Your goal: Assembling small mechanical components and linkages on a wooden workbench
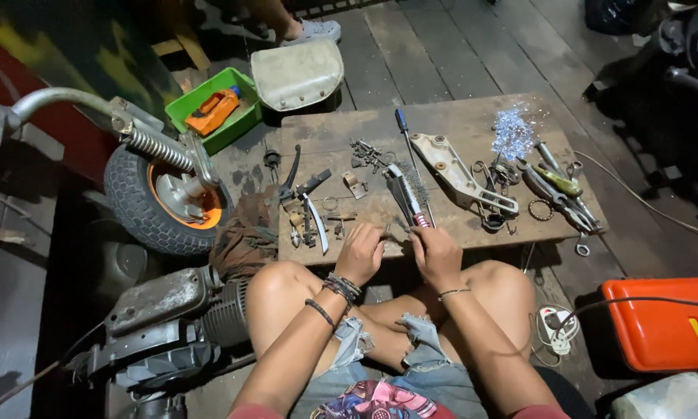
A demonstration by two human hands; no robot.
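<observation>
My right hand: my right hand is clamped on the red-and-white handle of the wire brush, at the near edge of the board.
Wire brush: it runs away from me up the board, its bristle head lying on the wood beside the long screwdriver with the blue handle.
My left hand: my left hand sits just beside the right one, fingers curled together at the board's near edge; whether a small part is pinched inside them I cannot tell.
My wrists: dark cord bracelets on the left, a thin one on the right.
Work surface: a worn wooden board lying on the plank floor in front of my crossed knees.
Left of my hands: a black lever, a curved bright metal lever and small brackets, grouped near the board's left end.
Middle of board: a heap of bolts, and a pale metal bracket arm lying slantwise.
Right end: a cluster of wrenches and pliers, with a glittering bluish tuft behind them.
Floor, left: a small wheel with an orange hub, a sprung fork and an engine casing.
Floor, behind: a green tray and a pale seat cushion.
Floor, right: an orange toolbox and a white power strip.
</observation>
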